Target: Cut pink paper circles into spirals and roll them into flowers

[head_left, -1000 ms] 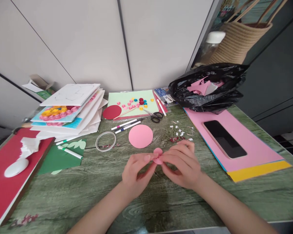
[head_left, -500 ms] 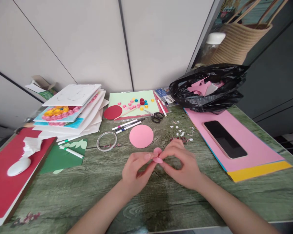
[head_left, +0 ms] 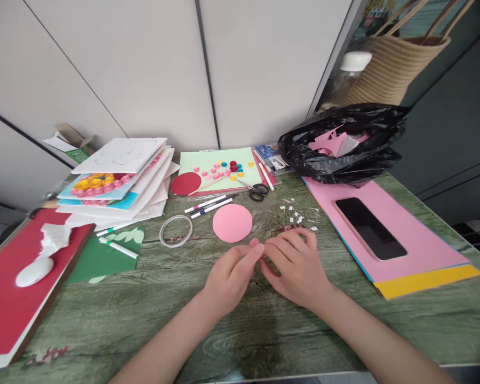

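Both my hands meet at the middle of the green wood-grain table (head_left: 152, 298). My left hand (head_left: 230, 280) and my right hand (head_left: 294, 264) pinch a small pink paper piece (head_left: 255, 242) between their fingertips; only its top edge shows above the fingers. Just beyond them lies a pink paper circle (head_left: 232, 223). Small white paper bits (head_left: 294, 210) are scattered by my right hand.
A tape ring (head_left: 176, 231), markers (head_left: 208, 205) and scissors (head_left: 256, 190) lie behind the circle. Stacked craft boards (head_left: 116, 178) stand at the left, a red board with a white mouse (head_left: 34, 271) farther left. A phone (head_left: 368, 226) lies on pink paper at the right, behind it a black bag (head_left: 344, 144).
My fingers have closed tighter over the pink paper piece, so less of it shows. Both hands shifted slightly away from me and lower to the table.
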A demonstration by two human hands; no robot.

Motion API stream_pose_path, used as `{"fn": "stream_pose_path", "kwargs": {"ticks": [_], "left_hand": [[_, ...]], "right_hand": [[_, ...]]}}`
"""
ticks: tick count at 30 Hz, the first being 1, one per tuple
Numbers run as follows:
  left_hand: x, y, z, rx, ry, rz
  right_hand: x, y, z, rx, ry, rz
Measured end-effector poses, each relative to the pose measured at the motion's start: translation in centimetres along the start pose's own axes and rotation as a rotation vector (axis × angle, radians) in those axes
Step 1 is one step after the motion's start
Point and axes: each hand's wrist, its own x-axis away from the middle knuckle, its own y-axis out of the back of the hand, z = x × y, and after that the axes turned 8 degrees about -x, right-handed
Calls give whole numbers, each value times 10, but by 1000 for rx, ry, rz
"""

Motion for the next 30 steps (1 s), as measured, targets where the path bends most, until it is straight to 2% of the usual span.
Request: {"fn": "stream_pose_path", "kwargs": {"ticks": [3, 6, 19, 24, 30], "left_hand": [[-4, 1, -3, 141, 128, -33], [-5, 2, -4, 253, 200, -50], [-4, 5, -5, 344, 202, -67], [-4, 4, -3, 241, 153, -34], [2, 0, 3, 7, -55, 95]], "right_hand": [[-3, 5, -2, -108, -43, -15], [-6, 11, -4, -193, -71, -18], [-13, 21, 0, -369, -112, 9], [-11, 19, -2, -291, -101, 52], [-6, 8, -5, 17, 94, 48]]}}
